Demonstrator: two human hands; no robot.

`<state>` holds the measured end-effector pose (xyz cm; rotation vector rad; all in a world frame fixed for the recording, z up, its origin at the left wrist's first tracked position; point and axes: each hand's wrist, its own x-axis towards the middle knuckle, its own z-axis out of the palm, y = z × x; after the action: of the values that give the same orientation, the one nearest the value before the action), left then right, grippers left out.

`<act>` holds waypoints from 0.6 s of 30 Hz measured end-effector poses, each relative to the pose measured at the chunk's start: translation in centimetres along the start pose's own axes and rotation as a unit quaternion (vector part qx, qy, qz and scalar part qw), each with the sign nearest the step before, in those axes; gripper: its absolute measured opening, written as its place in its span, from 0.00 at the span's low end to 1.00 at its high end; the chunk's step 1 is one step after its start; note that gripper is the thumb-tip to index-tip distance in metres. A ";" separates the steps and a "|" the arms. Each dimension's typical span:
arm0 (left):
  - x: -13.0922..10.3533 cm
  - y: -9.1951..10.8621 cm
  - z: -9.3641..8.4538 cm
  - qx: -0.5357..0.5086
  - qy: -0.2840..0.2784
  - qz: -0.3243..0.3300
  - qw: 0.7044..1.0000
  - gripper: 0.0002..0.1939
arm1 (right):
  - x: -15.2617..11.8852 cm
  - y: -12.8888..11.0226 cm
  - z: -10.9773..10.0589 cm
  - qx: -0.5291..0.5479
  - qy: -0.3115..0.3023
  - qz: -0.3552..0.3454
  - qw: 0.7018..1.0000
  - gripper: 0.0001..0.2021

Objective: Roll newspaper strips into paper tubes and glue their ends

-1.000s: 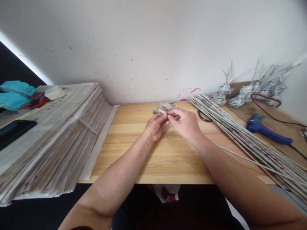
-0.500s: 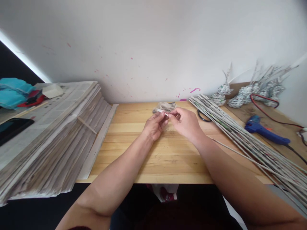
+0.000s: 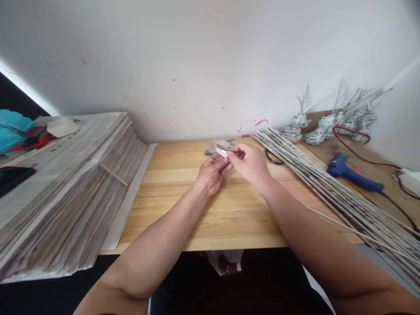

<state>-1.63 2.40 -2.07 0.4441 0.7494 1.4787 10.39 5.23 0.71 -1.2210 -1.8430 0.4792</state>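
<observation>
Above the middle of the wooden table, a small white piece of paper (image 3: 222, 152) is pinched between my two hands. My left hand (image 3: 211, 176) is closed, thumb and fingers supporting it from below. My right hand (image 3: 252, 164) has its thumb and forefinger closed on the paper's near end, the other fingers curled. Just behind the hands lies a crumpled greyish cloth (image 3: 219, 146). A thin pale stick (image 3: 331, 219) emerges from behind my right forearm; its other end is hidden.
A tall newspaper stack (image 3: 98, 175) stands left, bearing a phone (image 3: 15, 178) and red-black tool (image 3: 33, 138). To the right are a bundle of rolled paper sticks (image 3: 315, 181), a black loop handle (image 3: 274, 158), a blue glue gun (image 3: 356, 175) and woven paper figures (image 3: 323, 129).
My right thumb has moved left onto the white paper, where a thin white bit showed between the hands before. The whole view has swung slightly right.
</observation>
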 end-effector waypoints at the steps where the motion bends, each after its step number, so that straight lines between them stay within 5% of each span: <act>1: 0.0 0.0 0.0 0.002 -0.004 0.000 1.000 0.09 | 0.0 0.0 0.1 0.011 0.002 -0.002 1.000 0.05; 12: 0.3 0.0 -0.3 0.038 -0.013 -0.006 0.999 0.08 | 0.0 0.0 0.5 -0.003 -0.010 0.015 1.000 0.05; 18: 0.8 0.9 -0.3 0.028 0.027 -0.002 0.999 0.09 | -1.2 -1.0 -4.8 -0.108 -0.110 -0.031 0.988 0.10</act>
<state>-2.59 3.19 -1.81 0.4466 0.8361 1.4737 13.91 3.09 3.56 -1.2904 -2.1593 0.4000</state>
